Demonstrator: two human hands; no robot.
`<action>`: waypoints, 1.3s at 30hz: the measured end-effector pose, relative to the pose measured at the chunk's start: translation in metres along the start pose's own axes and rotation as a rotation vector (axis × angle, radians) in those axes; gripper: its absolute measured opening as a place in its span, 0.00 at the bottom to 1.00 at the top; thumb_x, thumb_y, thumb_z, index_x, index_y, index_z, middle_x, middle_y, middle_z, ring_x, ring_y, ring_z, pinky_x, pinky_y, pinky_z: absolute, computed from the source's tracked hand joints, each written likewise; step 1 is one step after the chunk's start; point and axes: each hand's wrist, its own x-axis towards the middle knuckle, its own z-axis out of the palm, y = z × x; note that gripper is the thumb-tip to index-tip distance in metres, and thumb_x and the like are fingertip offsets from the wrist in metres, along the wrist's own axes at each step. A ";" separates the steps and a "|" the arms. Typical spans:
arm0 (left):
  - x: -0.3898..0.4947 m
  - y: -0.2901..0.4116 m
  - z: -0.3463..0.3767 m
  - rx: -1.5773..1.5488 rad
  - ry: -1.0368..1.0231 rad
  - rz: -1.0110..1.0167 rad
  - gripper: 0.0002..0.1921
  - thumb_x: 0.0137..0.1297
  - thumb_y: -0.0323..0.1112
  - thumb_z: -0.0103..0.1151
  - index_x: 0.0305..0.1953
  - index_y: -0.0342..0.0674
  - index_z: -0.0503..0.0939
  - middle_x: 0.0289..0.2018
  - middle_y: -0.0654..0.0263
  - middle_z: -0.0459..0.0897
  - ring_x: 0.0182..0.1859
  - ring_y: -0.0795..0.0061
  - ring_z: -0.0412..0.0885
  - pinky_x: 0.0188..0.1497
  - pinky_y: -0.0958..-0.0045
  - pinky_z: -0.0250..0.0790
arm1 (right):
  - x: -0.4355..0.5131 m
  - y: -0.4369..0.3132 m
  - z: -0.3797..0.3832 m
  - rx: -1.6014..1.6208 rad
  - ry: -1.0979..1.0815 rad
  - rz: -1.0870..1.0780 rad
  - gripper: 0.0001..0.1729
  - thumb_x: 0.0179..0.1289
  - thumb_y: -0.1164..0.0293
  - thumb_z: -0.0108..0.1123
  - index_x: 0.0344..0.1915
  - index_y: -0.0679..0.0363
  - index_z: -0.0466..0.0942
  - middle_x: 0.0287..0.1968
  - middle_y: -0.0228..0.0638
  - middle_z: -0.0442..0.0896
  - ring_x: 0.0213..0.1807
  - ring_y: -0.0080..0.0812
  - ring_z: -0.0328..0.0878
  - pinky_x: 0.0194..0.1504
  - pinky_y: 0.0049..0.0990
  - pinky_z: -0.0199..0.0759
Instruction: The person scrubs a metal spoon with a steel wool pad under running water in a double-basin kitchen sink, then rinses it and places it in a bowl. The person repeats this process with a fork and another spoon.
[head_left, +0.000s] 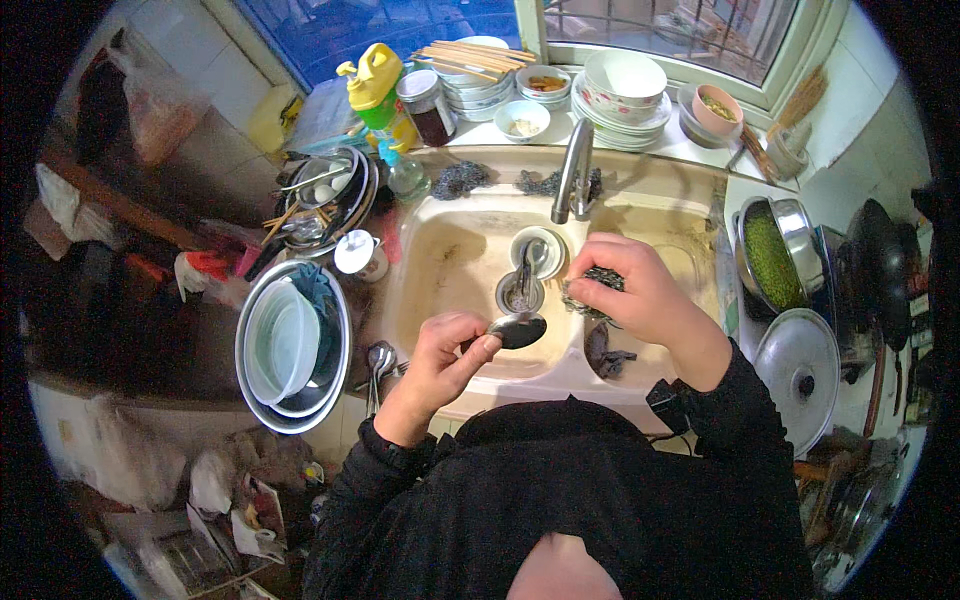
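My left hand (446, 356) grips a metal spoon (519, 331), its bowl pointing right above the left basin of the double sink (442, 300). Bunched in my right hand (626, 281) is a steel-wool scrubber (600, 289), held over the divider between the basins and apart from the spoon. Below, in the left basin, a white bowl (553, 259) sits beside a small cup (520, 294) with several metal spoons (532, 262) leaning in it. A dark crumpled cloth (606, 352) lies in the right basin near the divider.
The faucet (574, 172) arches over the sink's back edge. Behind stand stacked plates and bowls (622, 97), chopsticks (472, 58) and a yellow detergent bottle (375, 90). A metal basin (244, 337) is at the left; a pot lid (796, 379) and a green-filled pot (769, 255) are right.
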 end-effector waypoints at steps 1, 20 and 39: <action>-0.001 -0.001 0.000 -0.025 0.006 -0.014 0.12 0.66 0.33 0.64 0.27 0.34 0.76 0.20 0.62 0.71 0.24 0.69 0.69 0.28 0.67 0.59 | -0.001 0.000 -0.001 0.005 -0.001 0.006 0.10 0.60 0.67 0.67 0.32 0.63 0.78 0.32 0.38 0.80 0.37 0.39 0.79 0.41 0.33 0.71; 0.006 -0.002 0.005 0.130 -0.026 0.048 0.09 0.63 0.34 0.66 0.30 0.37 0.80 0.19 0.58 0.73 0.22 0.60 0.72 0.27 0.63 0.61 | 0.016 -0.027 0.017 -0.301 -0.103 -0.196 0.08 0.60 0.64 0.66 0.32 0.56 0.80 0.33 0.35 0.78 0.41 0.44 0.77 0.41 0.40 0.72; 0.013 0.006 0.005 0.315 -0.009 0.179 0.06 0.59 0.33 0.67 0.30 0.39 0.81 0.21 0.58 0.78 0.24 0.54 0.78 0.27 0.60 0.67 | 0.022 -0.018 0.022 -0.295 -0.214 -0.192 0.08 0.60 0.63 0.64 0.32 0.55 0.79 0.33 0.33 0.79 0.41 0.44 0.78 0.41 0.41 0.73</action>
